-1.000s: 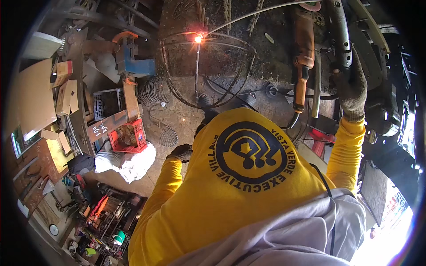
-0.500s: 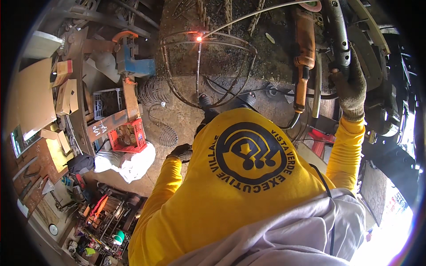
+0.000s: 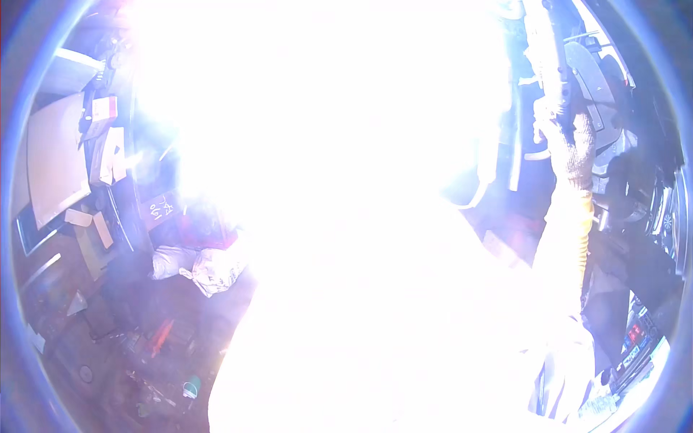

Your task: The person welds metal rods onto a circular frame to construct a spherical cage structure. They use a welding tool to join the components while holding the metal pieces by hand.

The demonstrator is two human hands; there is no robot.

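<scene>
A huge white glare covers the middle of the head view and hides most of what lies in front of me. At the upper right my right hand point(image 3: 572, 144), in a knitted work glove, is closed round the lower end of a long dark tube-shaped piece point(image 3: 557, 68) with small round holes. My yellow right sleeve point(image 3: 582, 216) is partly bleached by the light. My left hand is lost in the glare, so its fingers and anything in them do not show. The round metal-rod frame seen earlier is hidden too.
At the left stand a large cardboard sheet point(image 3: 56, 159) and cardboard boxes point(image 3: 108, 155). A white sack point(image 3: 216, 268) lies at the glare's edge. Dim clutter with an orange item point(image 3: 162, 336) and a green-and-white container point(image 3: 191, 387) fills the lower left. Dark machinery point(image 3: 628, 180) lines the right.
A small glowing spot on the rod frame has given way to a blinding flash that whites out the centre. My right hand and the dark tube have stayed nearly in place.
</scene>
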